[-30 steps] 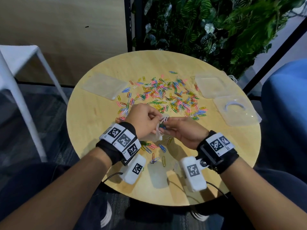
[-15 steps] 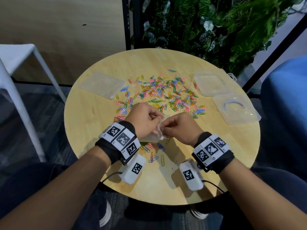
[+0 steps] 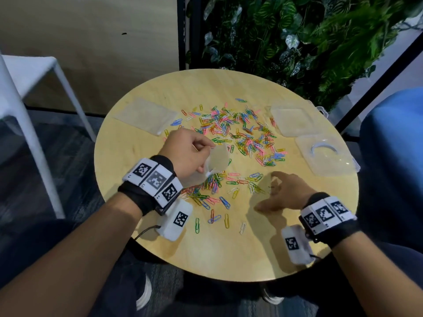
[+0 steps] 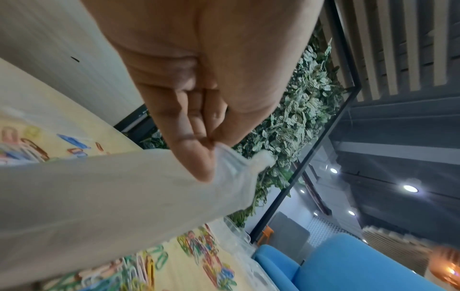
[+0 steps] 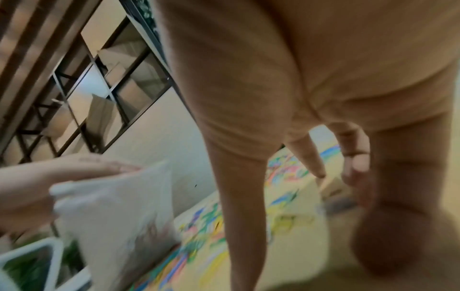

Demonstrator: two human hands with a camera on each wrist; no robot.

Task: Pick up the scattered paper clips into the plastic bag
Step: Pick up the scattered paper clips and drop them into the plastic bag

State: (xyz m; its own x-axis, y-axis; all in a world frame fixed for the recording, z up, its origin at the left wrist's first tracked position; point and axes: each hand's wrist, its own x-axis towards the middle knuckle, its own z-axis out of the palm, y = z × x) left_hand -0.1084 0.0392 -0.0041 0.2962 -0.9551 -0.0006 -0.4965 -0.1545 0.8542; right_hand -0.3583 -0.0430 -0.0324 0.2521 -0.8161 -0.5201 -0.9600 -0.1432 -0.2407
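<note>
Head view: a small clear plastic bag (image 3: 217,161) is pinched at its upper edge by the left hand (image 3: 187,152), whose thumb and fingers are curled closed on the plastic, and it is held up above the round wooden table (image 3: 137,156). In the left wrist view the bag (image 4: 99,196) is seen hanging from the pinch of thumb and fingers. The right hand (image 3: 283,193) is held low over the table to the right of the bag, well apart from it, with the fingers spread and relaxed and nothing gripped in them; the right wrist view is blurred, but the fingers (image 5: 311,157) are shown pointing down toward the table.

Many coloured paper clips (image 3: 242,131) are scattered over the far middle of the table, and a second cluster (image 3: 212,186) lies below the bag and between the two hands. A few single clips are seen nearer the person. Whether any clips are inside the bag cannot be told.

A flat clear bag (image 3: 146,116) lies at the far left of the table, and two clear plastic box halves (image 3: 293,121) lie at the far right. A white stool (image 3: 27,92) stands to the left, and a wall of green plants (image 3: 297,42) rises behind the table.
</note>
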